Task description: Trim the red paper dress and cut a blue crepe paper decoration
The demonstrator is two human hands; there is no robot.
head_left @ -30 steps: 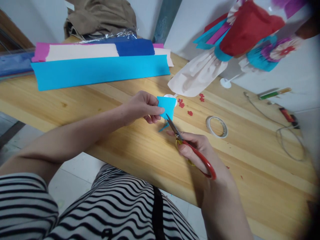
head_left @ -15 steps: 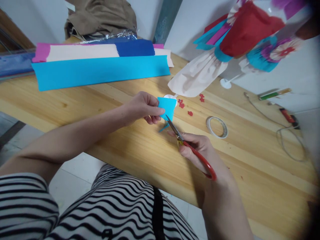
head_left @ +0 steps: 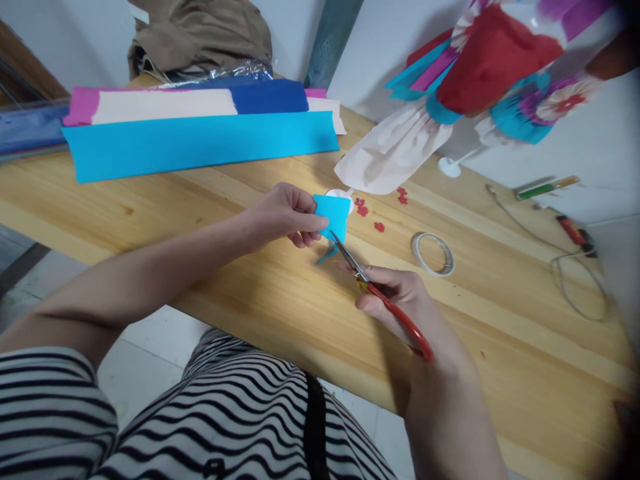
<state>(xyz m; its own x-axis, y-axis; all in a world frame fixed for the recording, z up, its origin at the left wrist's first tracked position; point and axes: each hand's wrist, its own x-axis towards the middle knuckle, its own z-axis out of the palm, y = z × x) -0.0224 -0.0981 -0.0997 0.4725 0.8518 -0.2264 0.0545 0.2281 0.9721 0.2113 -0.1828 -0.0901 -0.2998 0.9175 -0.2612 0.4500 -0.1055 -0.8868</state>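
Between the thumb and fingers of my left hand (head_left: 293,217) is a small blue paper piece (head_left: 334,212), roughly square. My right hand (head_left: 400,297) is closed around red-handled scissors (head_left: 395,308). Their blades point up and left, and the tips lie at the lower edge of the paper, close to my left thumb. A narrow blue strip (head_left: 327,254) shows just below the piece; whether it is still joined to it I cannot tell. Several small red paper bits (head_left: 362,208) lie on the table past the paper.
A long folded blue sheet (head_left: 200,148) lies at the back left, before white, pink and dark blue ones. Crepe-paper dressed figures (head_left: 475,73) stand at the back right. A tape roll (head_left: 433,254), a cable (head_left: 565,280) and a green-labelled stick (head_left: 545,189) rest on the wooden table (head_left: 240,280).
Both hands, the paper and the scissors hold nearly the same positions. The blades look slightly more closed at the paper's lower edge. The whole view has shifted very slightly.
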